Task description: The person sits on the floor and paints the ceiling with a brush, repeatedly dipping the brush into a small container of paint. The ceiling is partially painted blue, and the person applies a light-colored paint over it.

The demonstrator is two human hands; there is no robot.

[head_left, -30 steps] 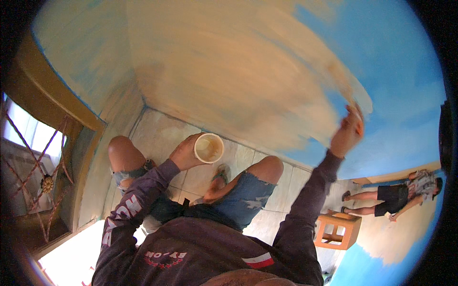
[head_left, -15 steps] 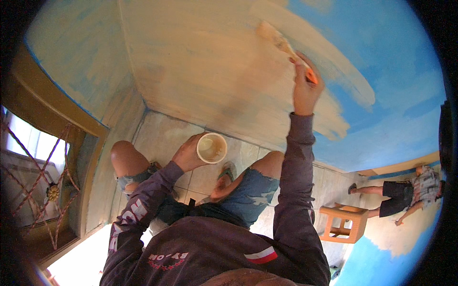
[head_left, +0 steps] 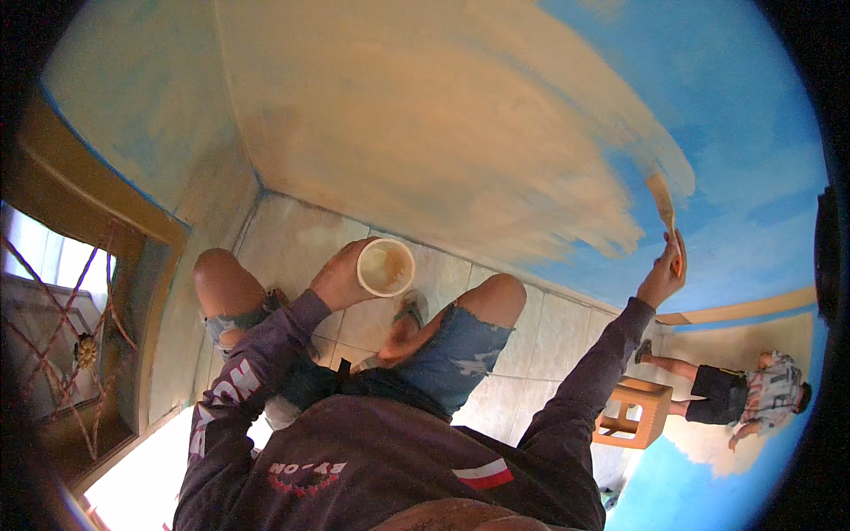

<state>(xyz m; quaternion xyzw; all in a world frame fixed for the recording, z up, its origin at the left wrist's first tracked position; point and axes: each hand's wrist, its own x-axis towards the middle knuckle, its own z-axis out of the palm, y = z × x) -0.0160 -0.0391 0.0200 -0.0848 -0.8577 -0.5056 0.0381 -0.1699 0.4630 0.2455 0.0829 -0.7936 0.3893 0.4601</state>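
Note:
My right hand (head_left: 664, 276) is closed round the orange handle of a paintbrush (head_left: 660, 202), out at the right with the arm stretched. The bristles, coated in beige, lie at the blue part of the wall (head_left: 567, 133), beside the ragged edge of the beige paint. My left hand (head_left: 340, 276) grips a white cup (head_left: 386, 267) above the floor, between my bent knees. Pale beige paint shows inside the cup, below its rim. The fingers on the cup's far side are partly hidden.
An orange plastic stool (head_left: 634, 412) stands on the tiled floor (head_left: 518, 389) at the right. Beyond it a person (head_left: 735, 394) in a patterned shirt and dark shorts is by another part-painted wall. At the left is a brown frame (head_left: 97, 168) with a crossed-rope grille.
My right hand and the paintbrush have swept right and down, from the beige area to the blue. The cup has stayed nearly in place. The other person's arm has shifted slightly.

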